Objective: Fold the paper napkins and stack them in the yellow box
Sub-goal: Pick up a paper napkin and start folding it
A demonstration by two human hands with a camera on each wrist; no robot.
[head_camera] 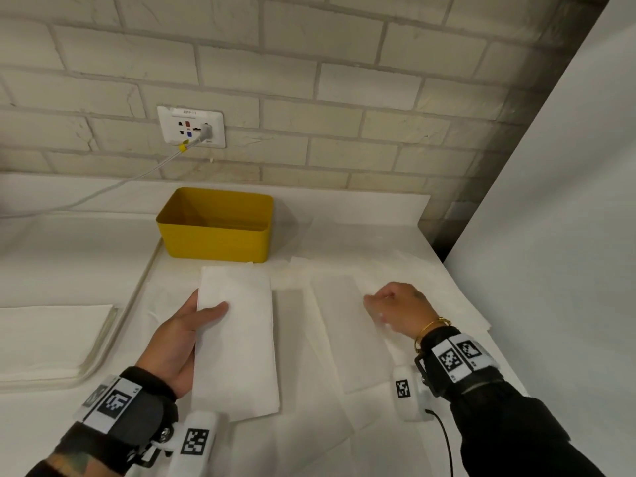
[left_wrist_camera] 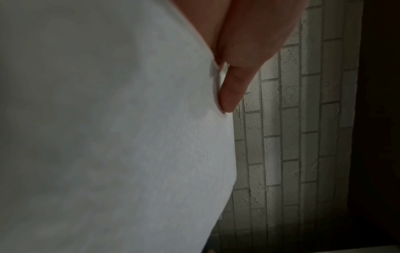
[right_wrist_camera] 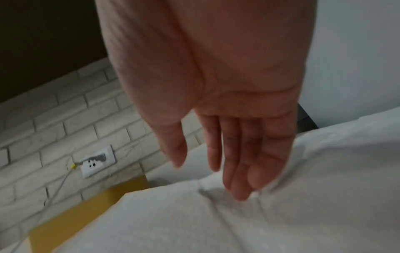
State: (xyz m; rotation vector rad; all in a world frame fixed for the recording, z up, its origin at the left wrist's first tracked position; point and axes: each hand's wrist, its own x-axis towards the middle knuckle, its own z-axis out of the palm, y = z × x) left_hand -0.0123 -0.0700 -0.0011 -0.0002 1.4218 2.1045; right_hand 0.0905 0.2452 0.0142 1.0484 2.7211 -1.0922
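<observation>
White counter (head_camera: pixel 86 256) w/ brick wall (head_camera: pixel 309 80) behind. Folded napkin (head_camera: pixel 237 342), long rectangle, is held above the counter, just in front of the yellow box (head_camera: pixel 213 235), which stands open near the wall. Left hand (head_camera: pixel 179 342) pinches the napkin's left edge, thumb (head_camera: pixel 215 309) on top, fingers hidden underneath. Right hand (head_camera: pixel 395 309) hangs w/ fingers (right_wrist_camera: pixel 240 171) straight and together, tips touching loose napkin sheets (head_camera: pixel 344 339) spread flat to the right, gripping nothing. Napkin stack (head_camera: pixel 48 339) lies far left. Wall socket (head_camera: pixel 191 127) w/ plug and cable (head_camera: pixel 103 192) above the box.
</observation>
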